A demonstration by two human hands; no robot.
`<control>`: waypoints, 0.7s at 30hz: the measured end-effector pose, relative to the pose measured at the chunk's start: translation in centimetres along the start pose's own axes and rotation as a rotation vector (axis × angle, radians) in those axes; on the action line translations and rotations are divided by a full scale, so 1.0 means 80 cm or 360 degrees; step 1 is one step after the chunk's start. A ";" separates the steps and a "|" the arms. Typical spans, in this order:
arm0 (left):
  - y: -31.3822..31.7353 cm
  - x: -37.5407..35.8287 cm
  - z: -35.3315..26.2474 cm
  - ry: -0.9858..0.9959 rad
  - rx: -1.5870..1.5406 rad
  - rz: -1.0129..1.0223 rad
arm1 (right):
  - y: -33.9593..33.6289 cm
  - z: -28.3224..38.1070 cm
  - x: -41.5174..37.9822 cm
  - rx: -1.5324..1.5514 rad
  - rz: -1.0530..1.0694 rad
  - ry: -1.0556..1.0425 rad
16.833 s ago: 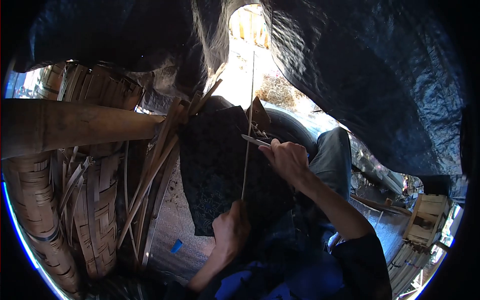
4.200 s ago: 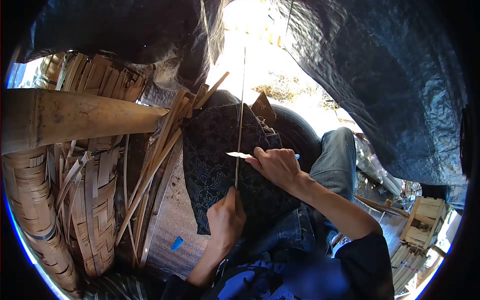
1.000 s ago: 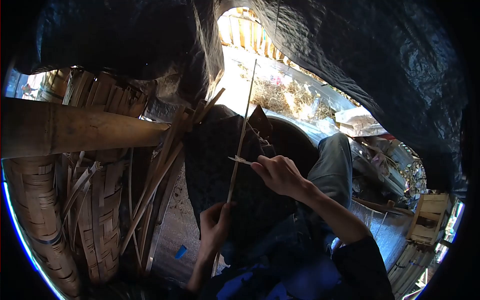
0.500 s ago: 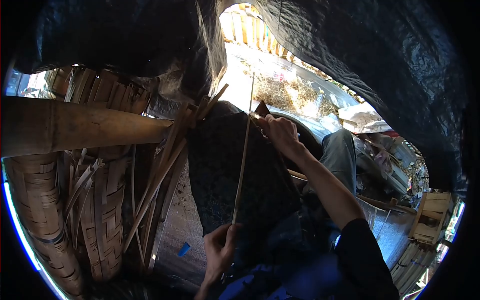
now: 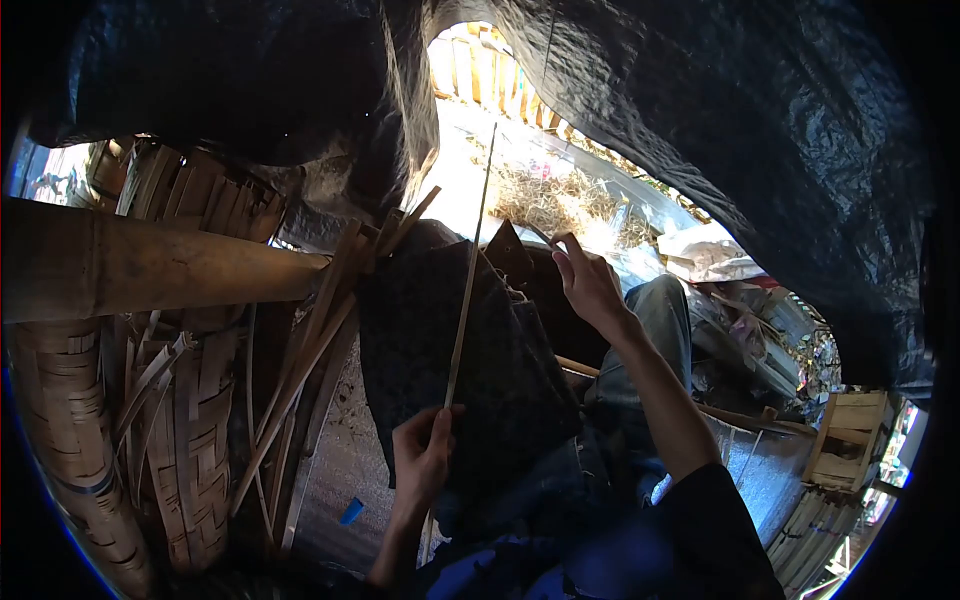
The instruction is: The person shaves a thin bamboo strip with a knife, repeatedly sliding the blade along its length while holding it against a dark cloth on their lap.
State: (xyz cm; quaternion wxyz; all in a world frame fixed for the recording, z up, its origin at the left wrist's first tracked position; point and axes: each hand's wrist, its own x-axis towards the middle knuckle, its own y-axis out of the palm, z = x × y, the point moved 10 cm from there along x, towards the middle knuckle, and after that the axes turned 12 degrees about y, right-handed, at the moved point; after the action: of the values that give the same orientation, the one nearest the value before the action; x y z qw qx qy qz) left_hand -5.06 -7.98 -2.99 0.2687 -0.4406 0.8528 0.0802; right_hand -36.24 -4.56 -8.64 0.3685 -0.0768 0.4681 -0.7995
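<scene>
A long, thin bamboo strip (image 5: 466, 310) stands slanting over the dark cloth (image 5: 415, 345) across my lap. My left hand (image 5: 424, 450) is closed round its lower part, with the thumb along it. To the right of the strip and apart from it, my right hand (image 5: 592, 290) is raised with curled fingers. A slim, blade-like piece (image 5: 540, 235) juts from its fingertips; its kind is too small to tell. Between the hands, a dark brown pointed flap (image 5: 509, 255) rises behind the cloth.
A thick bamboo pole (image 5: 200, 262) juts in from the left above tall woven bamboo baskets (image 5: 75, 430). Split bamboo pieces (image 5: 300, 400) lean beside my lap. Black plastic sheeting (image 5: 700, 100) hangs overhead. A wooden crate (image 5: 848, 440) stands at right; a blue scrap (image 5: 351, 511) lies below.
My right hand has moved away from the strip, to the right and slightly down. My left hand still holds the strip, slightly higher in view. The whole view has shifted a little.
</scene>
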 end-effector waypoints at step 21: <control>0.015 0.020 0.026 -0.0408 -0.1044 0.0180 | 0.039 0.138 -0.123 -0.0019 0.0545 -0.0507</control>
State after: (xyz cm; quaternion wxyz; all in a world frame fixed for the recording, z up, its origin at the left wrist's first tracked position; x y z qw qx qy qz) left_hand -5.90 -7.61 -5.72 0.2128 -0.4420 0.7640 0.4191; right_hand -22.45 -6.59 -2.89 0.5675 -0.1235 0.4149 -0.7004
